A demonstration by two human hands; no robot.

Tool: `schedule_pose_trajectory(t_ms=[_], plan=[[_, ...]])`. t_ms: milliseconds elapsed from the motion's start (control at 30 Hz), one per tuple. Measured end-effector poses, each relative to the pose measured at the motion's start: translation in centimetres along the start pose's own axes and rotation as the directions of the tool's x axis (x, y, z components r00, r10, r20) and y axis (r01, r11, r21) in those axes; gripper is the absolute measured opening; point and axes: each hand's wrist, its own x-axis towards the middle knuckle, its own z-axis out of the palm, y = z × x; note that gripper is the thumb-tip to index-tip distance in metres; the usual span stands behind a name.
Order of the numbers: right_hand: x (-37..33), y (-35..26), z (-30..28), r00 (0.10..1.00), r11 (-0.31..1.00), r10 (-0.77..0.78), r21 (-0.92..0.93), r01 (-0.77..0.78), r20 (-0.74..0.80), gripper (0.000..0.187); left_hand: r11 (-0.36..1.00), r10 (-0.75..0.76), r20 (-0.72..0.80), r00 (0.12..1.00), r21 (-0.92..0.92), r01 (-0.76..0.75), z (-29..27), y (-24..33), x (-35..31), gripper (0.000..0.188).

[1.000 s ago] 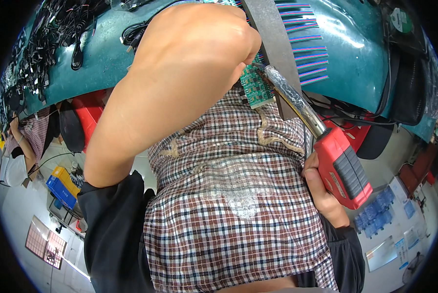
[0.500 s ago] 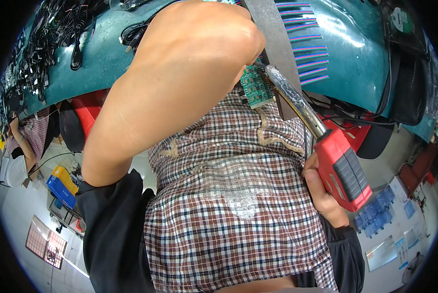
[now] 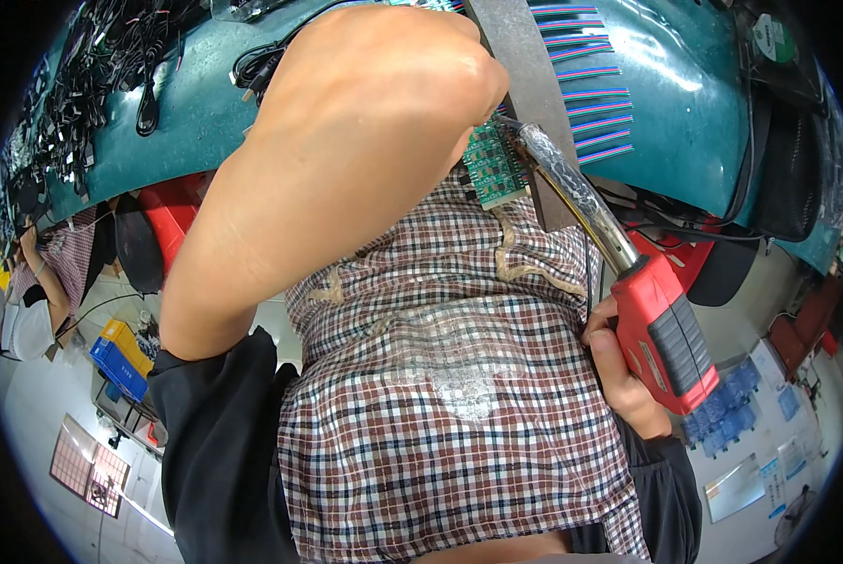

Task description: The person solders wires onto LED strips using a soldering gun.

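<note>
My left hand [image 3: 412, 66] reaches over the bench with its back toward me and its fingers curled down beside a green circuit board panel [image 3: 495, 171]. Whatever is pinched there is hidden by the hand itself. In my right hand [image 3: 619, 371] is a red and black gun-style soldering iron [image 3: 661, 324], its metal barrel pointing up and left. The tip comes close to the panel's right edge, near my left fingertips; contact cannot be made out. Along the panel's right side runs a grey metal bar [image 3: 525, 56]. Several ribbons of coloured wires [image 3: 595, 99] stick out beyond the bar.
The teal bench mat [image 3: 196, 132] carries heaps of black cables [image 3: 111, 66] at the left. A black case [image 3: 786, 179] and a roll of tape [image 3: 772, 38] are at the right. Another person's arm [image 3: 50, 277] shows at far left, near blue and yellow crates [image 3: 120, 357].
The soldering iron has shifted slightly right and down, its tip drawing a little away from my left fingers. My left hand has barely moved.
</note>
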Motion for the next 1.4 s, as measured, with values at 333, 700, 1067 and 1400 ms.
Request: schedule_pose_trajectory(t_ms=[333,700,1067,1400], plan=[[-1.1,-0.4,-0.7,0.994,0.986,0.093,-0.144,-0.085,0.05,0.017,1.0,0.011,-0.064,0.998,0.019,-0.009,0.9,-0.2,-0.7,0.009],[-0.1,-1.1,0.1,0.994,0.996,0.082,0.052,-0.079,-0.074,0.023,0.995,-0.009,-0.091,0.996,0.095,0.018,1.2,-0.2,-1.4,0.007],[-0.8,-0.1,0.5,0.977,0.96,0.16,0.255,-0.119,-0.144,0.022,0.944,-0.297,0.113,0.948,-0.112,0.309,-1.3,0.9,-4.0,0.015],[-0.8,0.4,1.0,0.983,0.966,0.092,0.253,-0.05,-0.158,0.02,0.514,-0.692,-0.602,0.398,-0.023,0.858,-2.5,-13.6,-10.1,0.024]])
